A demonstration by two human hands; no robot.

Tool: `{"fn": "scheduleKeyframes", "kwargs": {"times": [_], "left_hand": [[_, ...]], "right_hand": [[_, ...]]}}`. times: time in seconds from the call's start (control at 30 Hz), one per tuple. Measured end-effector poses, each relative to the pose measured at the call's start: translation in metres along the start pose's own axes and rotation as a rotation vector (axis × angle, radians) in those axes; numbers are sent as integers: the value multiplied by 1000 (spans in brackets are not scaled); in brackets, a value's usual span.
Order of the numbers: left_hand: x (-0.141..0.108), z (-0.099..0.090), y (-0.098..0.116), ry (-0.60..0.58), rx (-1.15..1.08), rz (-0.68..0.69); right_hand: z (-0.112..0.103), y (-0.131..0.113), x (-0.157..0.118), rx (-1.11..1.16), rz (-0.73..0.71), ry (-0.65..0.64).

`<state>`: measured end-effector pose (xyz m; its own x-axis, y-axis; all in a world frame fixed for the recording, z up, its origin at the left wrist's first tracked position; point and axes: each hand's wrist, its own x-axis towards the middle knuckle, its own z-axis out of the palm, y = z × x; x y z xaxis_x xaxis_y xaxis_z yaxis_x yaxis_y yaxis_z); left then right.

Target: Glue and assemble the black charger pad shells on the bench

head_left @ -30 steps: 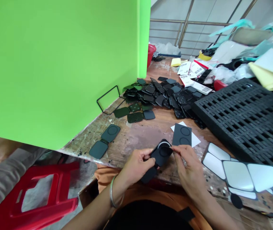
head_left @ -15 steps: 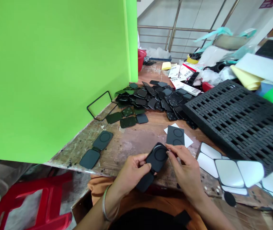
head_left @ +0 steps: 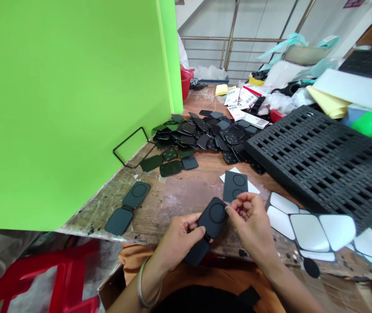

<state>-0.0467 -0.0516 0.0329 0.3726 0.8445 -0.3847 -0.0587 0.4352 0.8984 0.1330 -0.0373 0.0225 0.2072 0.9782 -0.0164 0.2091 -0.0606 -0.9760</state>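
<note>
My left hand (head_left: 181,237) grips a black folding wireless charger (head_left: 214,217), opened out at its hinge. A round ring shows on the upper pad, while the lower pad (head_left: 197,253) hangs toward my lap, partly behind my fingers. At the charger's upper right edge, the thumb of my right hand (head_left: 251,221) touches the rim; its other fingers are loosely curled and raised off the pad. Just beyond that hand, a dark sheet with two ring outlines (head_left: 230,188) lies over white paper (head_left: 254,188). Another unfolded charger (head_left: 136,194) rests on the table to the left.
A heap of black folding chargers (head_left: 202,134) lies farther back. A green panel (head_left: 75,108) stands along the left, with a thin black frame (head_left: 129,143) against it. On the right are a black slotted foam tray (head_left: 329,161) and white sticker sheets (head_left: 310,234). A red stool (head_left: 58,269) is below left.
The right fingers have lifted and curled away from the charger's corner, leaving the thumb at its edge. The pale gleam on the upper pad's top edge is gone. The view has shifted slightly.
</note>
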Motion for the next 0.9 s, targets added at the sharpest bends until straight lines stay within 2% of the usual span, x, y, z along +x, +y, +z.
{"fn": "scheduleKeyframes", "kwargs": {"times": [0.17, 0.4, 0.6, 0.7, 0.77, 0.8, 0.9], "left_hand": [[-1, 2, -1, -13, -1, -5], [-1, 3, 0, -6, 22, -13], [-3, 14, -9, -58, 61, -16], [-8, 8, -8, -39, 200, 18], [-15, -12, -1, 53, 305, 45], [-20, -27, 4, 143, 351, 48], [-32, -89, 23, 644, 586, 26]], "right_hand": [[-3, 3, 2, -24, 12, -12], [-9, 6, 2, -171, 6, -114], [-3, 6, 1, -170, -18, -344], [-7, 17, 6, -133, 81, -259], [-16, 24, 10, -96, 195, -184], [-23, 26, 12, -92, 228, -162], [-42, 26, 16, -194, 159, -173]]}}
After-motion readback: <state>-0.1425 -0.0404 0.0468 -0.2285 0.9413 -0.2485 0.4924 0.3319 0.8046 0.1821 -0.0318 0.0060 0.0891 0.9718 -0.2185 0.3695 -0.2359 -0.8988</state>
